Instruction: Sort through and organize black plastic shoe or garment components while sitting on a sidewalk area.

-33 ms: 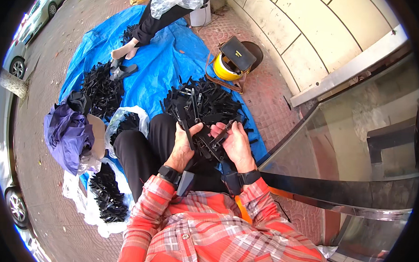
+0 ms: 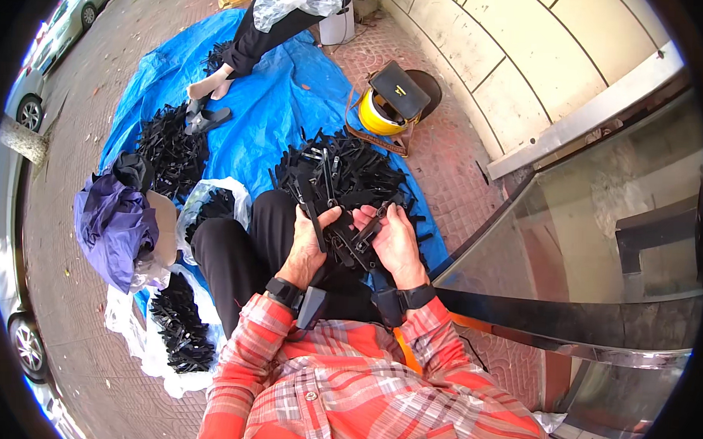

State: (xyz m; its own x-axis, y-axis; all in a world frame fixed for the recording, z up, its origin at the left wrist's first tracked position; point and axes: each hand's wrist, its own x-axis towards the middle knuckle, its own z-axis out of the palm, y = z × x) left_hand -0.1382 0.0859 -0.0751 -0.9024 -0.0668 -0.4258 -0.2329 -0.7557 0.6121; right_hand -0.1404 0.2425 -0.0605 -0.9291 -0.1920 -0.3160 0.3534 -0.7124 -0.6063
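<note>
My left hand [image 2: 306,245] is closed around a dark flat strap [image 2: 315,224] that sticks up past the thumb. To its right, my right hand [image 2: 397,248] pinches a black strap with a small buckle [image 2: 369,232] between thumb and fingers. Both hands are above my lap, close together, with more black straps and metal buckles beneath them. Just beyond the fingers lies a large heap of black straps [image 2: 346,165], some showing silvery metal parts. How far the held pieces reach down among the others I cannot tell.
A blue tarp [image 2: 266,108] lies under the heaps. Left are a second black heap [image 2: 168,155], plastic bags with black pieces [image 2: 181,322] and a purple cloth [image 2: 111,226]. Another person's bare feet [image 2: 211,84] rest ahead. A yellow container [image 2: 377,118] and glass case [image 2: 568,227] stand right.
</note>
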